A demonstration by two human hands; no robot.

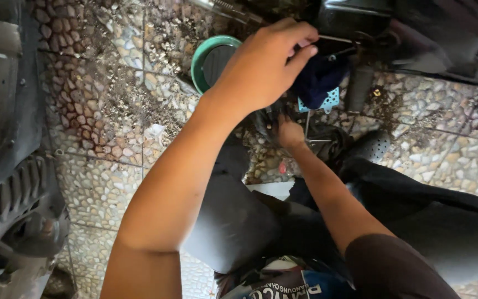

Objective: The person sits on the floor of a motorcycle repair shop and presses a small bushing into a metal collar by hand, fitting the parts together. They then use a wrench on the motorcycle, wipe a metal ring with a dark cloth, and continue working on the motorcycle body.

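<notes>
In the head view, the left hand [264, 69] is reaching up toward twelve o'clock, its fingers curled and pinching a thin metal rod [336, 39] against the black machine part [349, 19] at the top edge. Just below that hand, toward four o'clock of it, a dark blue cloth [317, 80] is lying over a light blue perforated piece [328, 101]. The right hand [290, 133] is resting lower, near the centre, knuckles up among dark parts on the floor; whether it is gripping anything cannot be told. At ten o'clock from the left hand, a green round bowl [212, 60] is sitting on the pebble-patterned floor [100, 182], showing only a dark inside, its contents unclear. A grey engine casing [12, 216] is filling the eight o'clock corner.
</notes>
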